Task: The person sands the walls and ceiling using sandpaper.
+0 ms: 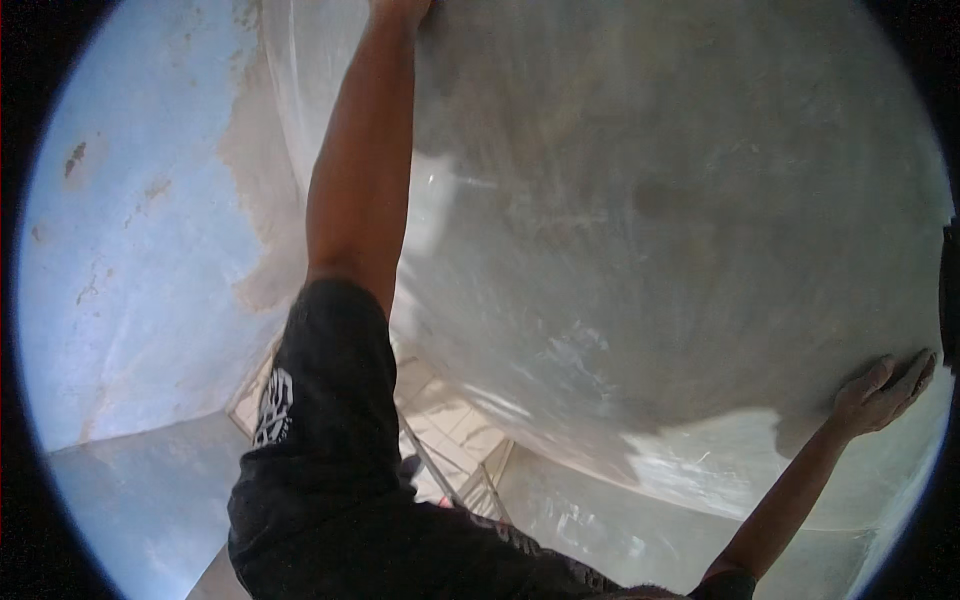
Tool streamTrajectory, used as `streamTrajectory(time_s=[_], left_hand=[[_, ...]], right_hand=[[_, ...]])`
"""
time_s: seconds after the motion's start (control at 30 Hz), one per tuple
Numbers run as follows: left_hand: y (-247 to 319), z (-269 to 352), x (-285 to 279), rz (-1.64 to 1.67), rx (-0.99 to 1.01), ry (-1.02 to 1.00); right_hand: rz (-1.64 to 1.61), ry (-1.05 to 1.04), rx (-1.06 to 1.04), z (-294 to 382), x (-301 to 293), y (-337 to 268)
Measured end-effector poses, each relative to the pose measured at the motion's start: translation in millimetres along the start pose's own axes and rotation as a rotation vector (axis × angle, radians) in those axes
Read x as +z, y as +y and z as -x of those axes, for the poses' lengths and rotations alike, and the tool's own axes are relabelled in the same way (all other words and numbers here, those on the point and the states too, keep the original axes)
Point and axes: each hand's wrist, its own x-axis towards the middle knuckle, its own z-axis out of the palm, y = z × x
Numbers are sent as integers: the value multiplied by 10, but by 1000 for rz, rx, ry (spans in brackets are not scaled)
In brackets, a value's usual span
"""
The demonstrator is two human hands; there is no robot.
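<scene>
A large grey plastered wall (637,225) fills the middle and right of the head view, smooth with pale streaks and darker patches. My left arm reaches up along its left side; only the base of my left hand (401,6) shows at the top edge, the fingers are cut off, and a small bit of red shows beside it. My right hand (885,394) is at the far right against the grey surface, its fingers slightly apart, with no tool visible in it. Pale dust or plaster coats its fingers.
A light blue wall (142,247) with flaking, stained patches stands on the left. Far below lies a tiled floor (442,409), crossed by thin rails (431,461), perhaps of a ladder. A lower grey wall (592,510) is at the bottom. A dark object (949,292) shows at the right rim.
</scene>
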Motion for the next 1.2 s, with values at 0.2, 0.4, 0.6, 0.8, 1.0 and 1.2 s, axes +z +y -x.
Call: streamTrajectory(time_s=[0.2, 0.4, 0.6, 0.8, 1.0, 1.2], left_hand=[[190, 2226, 624, -469, -6, -281], [52, 572, 47, 5, -312, -192], [-24, -513, -90, -46, 91, 151], [-5, 2786, 570, -44, -176, -174], [-681, 118, -456, 396, -627, 38], [-453, 2601, 572, -93, -351, -181]], right_hand=[[74, -11, 39, 37, -78, 57], [49, -51, 61, 61, -101, 49], [39, -7, 26, 1, -38, -58], [54, -9, 17, 105, -56, 99], [30, -16, 27, 151, 55, -96], [48, -15, -10, 37, -120, 64]])
